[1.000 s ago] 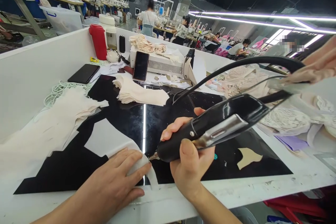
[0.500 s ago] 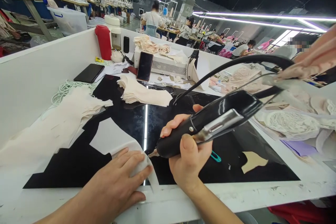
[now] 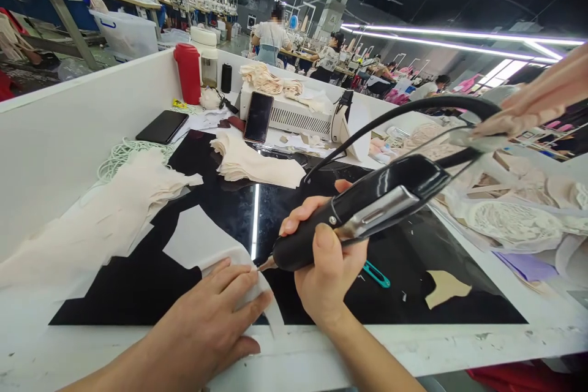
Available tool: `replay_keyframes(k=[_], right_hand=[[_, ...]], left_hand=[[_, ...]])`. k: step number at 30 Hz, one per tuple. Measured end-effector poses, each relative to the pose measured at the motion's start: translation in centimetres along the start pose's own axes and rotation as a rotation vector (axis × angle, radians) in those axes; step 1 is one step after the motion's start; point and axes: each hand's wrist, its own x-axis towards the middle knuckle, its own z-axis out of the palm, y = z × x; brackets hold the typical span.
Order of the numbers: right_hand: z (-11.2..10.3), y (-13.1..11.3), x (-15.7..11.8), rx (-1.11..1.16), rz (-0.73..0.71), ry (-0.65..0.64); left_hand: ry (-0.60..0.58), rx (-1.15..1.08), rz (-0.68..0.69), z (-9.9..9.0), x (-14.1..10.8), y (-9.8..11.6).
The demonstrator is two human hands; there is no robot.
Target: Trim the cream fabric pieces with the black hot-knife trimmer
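My right hand (image 3: pixel 328 263) is wrapped around a black corded ultrasonic cutter (image 3: pixel 358 208), the thumb on its metal lever. The tool tilts down to the left, its pointed metal tip at the right edge of a white fabric piece (image 3: pixel 197 236). My left hand (image 3: pixel 220 300) lies flat over the lower part of this fabric, fingers slightly apart, close to the tip. A narrow strip of fabric trails below the fingers. Underneath is a glossy black work surface (image 3: pixel 124 294). Whether the tip touches the fabric edge is hard to tell.
Cream fabric stacks lie left (image 3: pixel 124 208) and behind (image 3: pixel 257 162). A teal thread snipper (image 3: pixel 376 274) and a beige scrap (image 3: pixel 445 288) are right. The tool's cable (image 3: pixel 395 116) loops up to a blurred pinkish thing (image 3: pixel 528 107). Phones, a red bottle (image 3: pixel 187 73) and a vented box (image 3: pixel 298 121) stand behind.
The view has shifted slightly. The tool's tip has moved a little up along the fabric edge, and more of the teal snipper shows. Both hands keep their hold.
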Motion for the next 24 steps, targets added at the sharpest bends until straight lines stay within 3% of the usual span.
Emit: replay_keyframes(k=[7, 13, 19, 24], right_hand=[[-0.7, 0.8, 1.7, -0.025, -0.06, 0.02], [-1.5, -1.2, 3.7, -0.002, -0.04, 0.122], [-2.7, -3.6, 1.3, -0.006, -0.024, 0.127], [-3.5, -3.0, 0.1, -0.041, -0.035, 0.126]], left_hand=[[0.054, 0.023, 0.062, -2.4, -0.3, -1.9], [-0.004, 0.196, -0.018, -1.5, -1.5, -2.9], [-0.085, 0.315, -0.011, -1.3, -0.3, -1.4], [-0.012, 0.376, 0.037, -1.2, -0.6, -1.6]])
